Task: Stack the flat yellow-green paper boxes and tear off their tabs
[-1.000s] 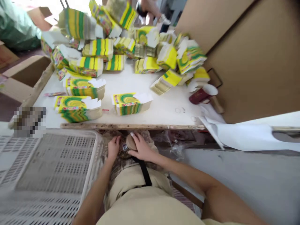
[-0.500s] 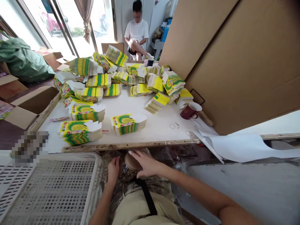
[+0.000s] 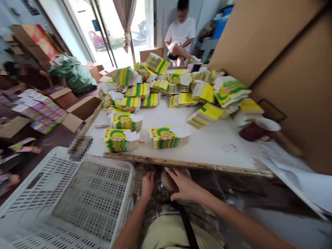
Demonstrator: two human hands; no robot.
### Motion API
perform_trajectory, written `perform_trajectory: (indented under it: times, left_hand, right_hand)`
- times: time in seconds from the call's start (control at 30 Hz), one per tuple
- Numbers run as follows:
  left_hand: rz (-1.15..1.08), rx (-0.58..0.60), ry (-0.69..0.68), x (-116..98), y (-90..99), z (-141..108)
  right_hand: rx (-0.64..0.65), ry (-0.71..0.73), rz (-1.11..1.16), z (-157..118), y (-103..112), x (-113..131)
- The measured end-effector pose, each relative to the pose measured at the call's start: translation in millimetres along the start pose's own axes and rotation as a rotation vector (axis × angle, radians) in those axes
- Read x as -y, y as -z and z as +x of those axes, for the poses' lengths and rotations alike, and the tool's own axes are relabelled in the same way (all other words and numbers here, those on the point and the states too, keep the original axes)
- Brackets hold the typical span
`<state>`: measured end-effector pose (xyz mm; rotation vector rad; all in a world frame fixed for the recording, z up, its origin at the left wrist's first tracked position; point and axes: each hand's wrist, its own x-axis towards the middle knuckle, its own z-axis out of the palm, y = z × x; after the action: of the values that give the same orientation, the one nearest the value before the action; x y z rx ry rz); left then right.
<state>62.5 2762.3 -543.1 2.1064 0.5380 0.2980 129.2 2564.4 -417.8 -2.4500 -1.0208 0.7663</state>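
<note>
Below the table's front edge, my left hand (image 3: 148,185) is closed, its fingers pressed together; whatever they hold is hidden. Close to its right is a round, flat-topped brown object (image 3: 167,180), whose exact kind I cannot make out. My right hand (image 3: 183,185) lies over that object's right side, fingers stretched out and thumb apart. Dark, shiny clutter fills the gap between my hands, too blurred to name. Beyond them, a stack of flattened yellow-green printed cartons (image 3: 166,137) lies on the white table (image 3: 166,114), with another carton stack (image 3: 120,140) to its left.
A white plastic basket (image 3: 127,166) stands at my left. More carton bundles (image 3: 137,90) are heaped at the table's back. A dark red mug (image 3: 250,132) sits at the right, near large cardboard sheets (image 3: 290,69). One person (image 3: 180,33) sits behind the table; another crouches far left.
My view has swung left, so the table and both hands appear further right, and more of the floor's boxes shows. My hands keep about the same pose beside the round brown object.
</note>
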Motion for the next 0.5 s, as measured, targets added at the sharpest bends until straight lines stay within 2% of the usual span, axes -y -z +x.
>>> perform_trajectory:
  times: [0.07,0.37,0.5]
  left_hand:
    - [0.014,-0.006,0.004,1,-1.3,-2]
    - [0.017,-0.024,0.033,-1,-2.6,0]
    - [-0.025,0.026,0.013,-3,3.8,2]
  right_hand:
    - [0.000,0.009,0.040,4,-4,-1]
    - [-0.163,-0.201,0.016,8,-14,11]
    - [-0.174,-0.138,0.130,6,-17,9]
